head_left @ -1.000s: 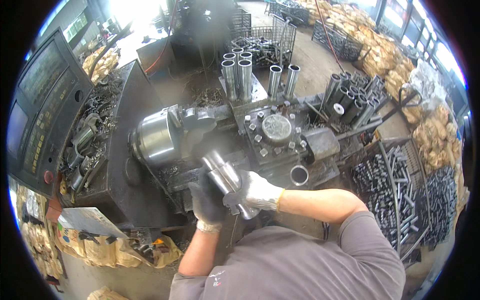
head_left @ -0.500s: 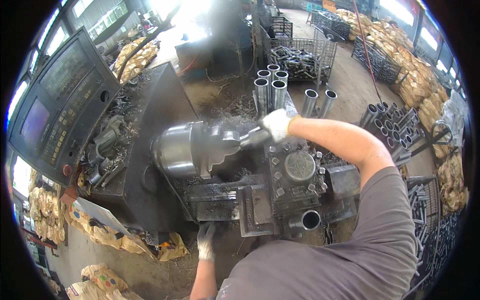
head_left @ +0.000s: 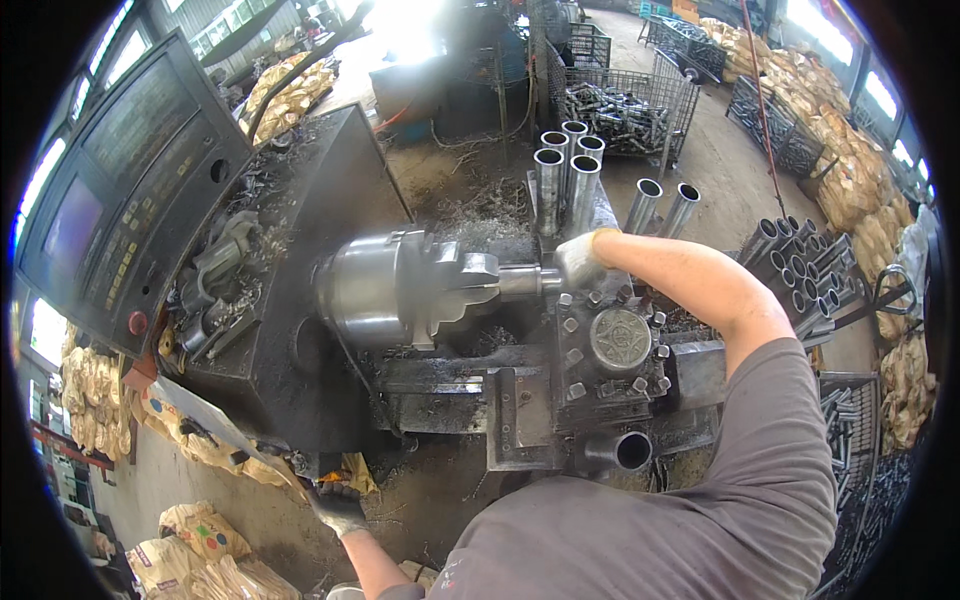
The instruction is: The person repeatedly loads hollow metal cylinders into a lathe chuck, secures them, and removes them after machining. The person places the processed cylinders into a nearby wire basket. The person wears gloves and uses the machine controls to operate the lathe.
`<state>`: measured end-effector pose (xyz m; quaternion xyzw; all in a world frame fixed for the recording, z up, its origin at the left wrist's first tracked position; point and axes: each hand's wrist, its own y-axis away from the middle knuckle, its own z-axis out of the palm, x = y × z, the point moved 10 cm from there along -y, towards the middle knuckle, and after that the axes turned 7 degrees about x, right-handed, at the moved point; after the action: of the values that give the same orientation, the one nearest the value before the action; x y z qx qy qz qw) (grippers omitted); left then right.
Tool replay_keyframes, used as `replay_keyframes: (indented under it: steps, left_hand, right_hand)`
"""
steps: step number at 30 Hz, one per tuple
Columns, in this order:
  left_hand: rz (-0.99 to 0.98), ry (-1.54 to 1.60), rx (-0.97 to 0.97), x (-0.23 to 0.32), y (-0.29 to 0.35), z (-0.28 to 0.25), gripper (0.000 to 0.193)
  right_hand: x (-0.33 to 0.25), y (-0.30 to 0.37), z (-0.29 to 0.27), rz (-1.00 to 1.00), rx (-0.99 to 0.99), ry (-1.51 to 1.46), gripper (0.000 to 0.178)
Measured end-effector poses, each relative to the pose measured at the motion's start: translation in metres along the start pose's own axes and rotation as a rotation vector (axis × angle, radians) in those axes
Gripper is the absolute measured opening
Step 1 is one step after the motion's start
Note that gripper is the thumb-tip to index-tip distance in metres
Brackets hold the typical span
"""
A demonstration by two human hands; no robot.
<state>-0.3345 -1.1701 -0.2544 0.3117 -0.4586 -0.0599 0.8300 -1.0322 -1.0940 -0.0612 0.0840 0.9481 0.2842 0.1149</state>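
Observation:
My right hand (head_left: 580, 262), in a pale work glove, is closed round the outer end of a metal tube (head_left: 520, 281). The tube's other end sits between the jaws of the lathe chuck (head_left: 385, 290), roughly level. Just below the hand stands the tool post (head_left: 618, 340), a square block with bolts round a domed top. My left hand (head_left: 340, 508), gloved and dark at the fingers, is low on the left beside the lower end of a pale panel (head_left: 215, 425). Its fingers are too dark to make out, and I cannot tell if they grip anything.
Several upright steel tubes (head_left: 585, 180) stand behind the tool post, with more tubes (head_left: 795, 265) bundled at the right. A control panel (head_left: 120, 190) rises at the left. Wire-mesh bins (head_left: 690, 100) and stacked sacks (head_left: 830, 120) lie farther back. Metal chips litter the machine.
The tube has gone from tilted and blurred to level in the chuck jaws, with my right hand still on it. My left hand has moved left and nearer to me, towards the pale panel.

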Motion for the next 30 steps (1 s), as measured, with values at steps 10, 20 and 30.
replay_keyframes:
  steps: [10, 20, 30]
  left_hand:
    - [0.271, -0.239, 0.112, 0.016, -0.043, -0.021, 0.034]
    - [1.85, -1.048, -0.075, 0.239, 0.252, 0.257, 0.032]
    - [1.554, -1.661, 0.191, 0.367, 0.082, 0.44, 0.074]
  right_hand:
    - [-0.055, 0.049, -0.067, -0.036, 0.62, -0.169, 0.081]
    - [-0.046, 0.369, 0.026, 0.178, 1.356, -0.821, 0.034]
    - [-0.054, 0.431, 0.137, 0.349, 1.325, -1.081, 0.034]
